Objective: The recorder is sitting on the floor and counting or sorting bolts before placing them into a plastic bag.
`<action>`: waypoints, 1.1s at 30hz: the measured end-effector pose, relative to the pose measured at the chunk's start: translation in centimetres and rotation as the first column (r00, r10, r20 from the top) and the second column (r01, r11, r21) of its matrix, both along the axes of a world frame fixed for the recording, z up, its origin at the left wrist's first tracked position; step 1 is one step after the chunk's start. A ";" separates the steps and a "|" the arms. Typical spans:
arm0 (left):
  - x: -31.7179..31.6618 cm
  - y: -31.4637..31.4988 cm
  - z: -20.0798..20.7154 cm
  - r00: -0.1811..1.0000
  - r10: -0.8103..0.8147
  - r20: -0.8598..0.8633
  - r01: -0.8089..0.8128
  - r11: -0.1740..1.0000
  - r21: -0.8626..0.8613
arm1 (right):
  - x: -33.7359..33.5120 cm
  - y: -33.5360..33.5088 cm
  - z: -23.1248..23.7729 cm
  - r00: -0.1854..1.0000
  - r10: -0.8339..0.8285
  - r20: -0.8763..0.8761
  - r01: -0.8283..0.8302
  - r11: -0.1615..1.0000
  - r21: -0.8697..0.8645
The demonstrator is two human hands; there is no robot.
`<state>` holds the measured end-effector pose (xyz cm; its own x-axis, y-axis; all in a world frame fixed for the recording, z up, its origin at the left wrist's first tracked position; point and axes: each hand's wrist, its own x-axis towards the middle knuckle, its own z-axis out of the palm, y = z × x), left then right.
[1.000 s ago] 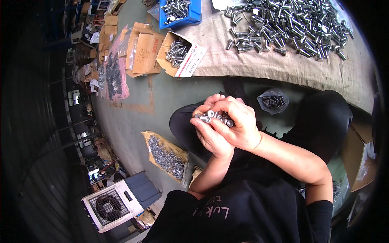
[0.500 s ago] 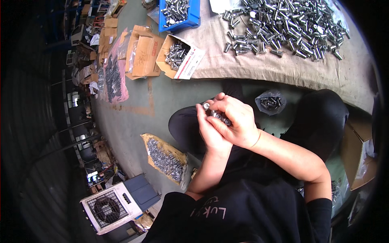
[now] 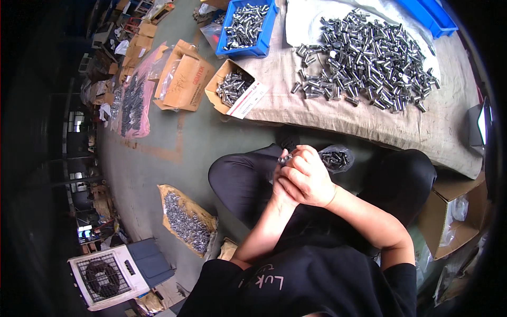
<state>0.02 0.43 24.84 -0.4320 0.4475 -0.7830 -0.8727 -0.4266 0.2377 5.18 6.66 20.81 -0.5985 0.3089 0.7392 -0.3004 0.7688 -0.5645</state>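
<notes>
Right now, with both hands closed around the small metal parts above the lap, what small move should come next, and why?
Probably lower the hands toward the clear bag on the knee and release there. The right hand covers the left hand, with only a few small metal parts showing at the fingertips. The bag already holds similar pieces and lies right beside the hands, closer than the pile on the cloth.

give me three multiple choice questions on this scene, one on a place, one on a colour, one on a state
1. Where does the big loose heap of metal parts lie?
A. on a cloth sheet
B. in a bucket
C. on a shelf

2. What colour is the bin of metal parts?
A. red
B. blue
C. green

3. How are the hands?
A. spread apart
B. flat on the floor
C. together over the lap, on a small metal piece

Answers: 1 A, heap rests on tan cloth; 2 B, its walls are blue; 3 C, right hand overlaps left hand.
</notes>
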 end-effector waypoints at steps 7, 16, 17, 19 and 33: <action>-0.4 -3.3 -7.0 0.931 -0.340 -0.129 0.362 0.901 0.238 | 1.0 1.1 1.2 0.971 0.004 0.239 0.055 0.969 -0.241; -1.6 -3.9 -5.3 0.812 -0.532 -0.241 0.532 0.844 -0.070 | 1.8 1.9 0.5 0.802 0.484 0.351 0.111 0.456 -0.883; -1.8 -4.2 -5.2 0.802 -0.547 -0.239 0.556 0.830 -0.035 | 1.9 2.2 0.2 0.824 0.507 0.254 0.092 0.321 -0.942; -1.9 -4.2 -4.5 0.795 -0.553 -0.250 0.572 0.821 0.003 | 2.1 2.7 -0.6 0.860 0.503 0.088 0.017 0.143 -0.990; -1.5 -4.2 -3.6 0.794 -0.504 -0.340 0.535 0.845 -0.004 | 2.2 1.4 0.5 0.945 0.215 0.248 0.046 0.660 -0.750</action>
